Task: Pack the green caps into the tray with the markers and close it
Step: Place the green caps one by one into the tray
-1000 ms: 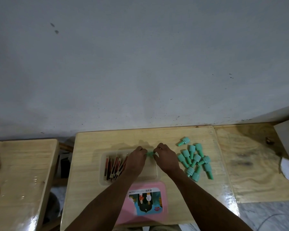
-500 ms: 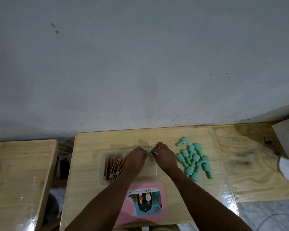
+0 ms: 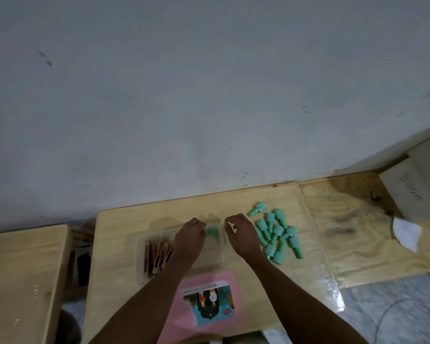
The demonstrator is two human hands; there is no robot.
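Observation:
A clear plastic tray (image 3: 206, 258) lies on the small wooden table, with several dark red markers (image 3: 157, 254) in its left half. My left hand (image 3: 189, 240) is over the tray's middle, and its fingertips pinch one green cap (image 3: 212, 230) at the tray's far right end. Just right of that cap is my right hand (image 3: 242, 235), loosely curled, apart from the cap and holding nothing. A pile of several green caps (image 3: 276, 234) lies on the table right of my right hand. The pink lid (image 3: 209, 304) lies flat in front of the tray, picture side up.
The table (image 3: 119, 234) stands against a grey wall. Another wooden table (image 3: 23, 269) is to the left across a gap. A plywood surface (image 3: 345, 227) adjoins on the right, bearing a cardboard box (image 3: 417, 189) and a white paper (image 3: 405, 232).
Both hands were pinched together on the green cap. My right hand has now let go and drawn a little to the right; the cap stays at my left fingertips.

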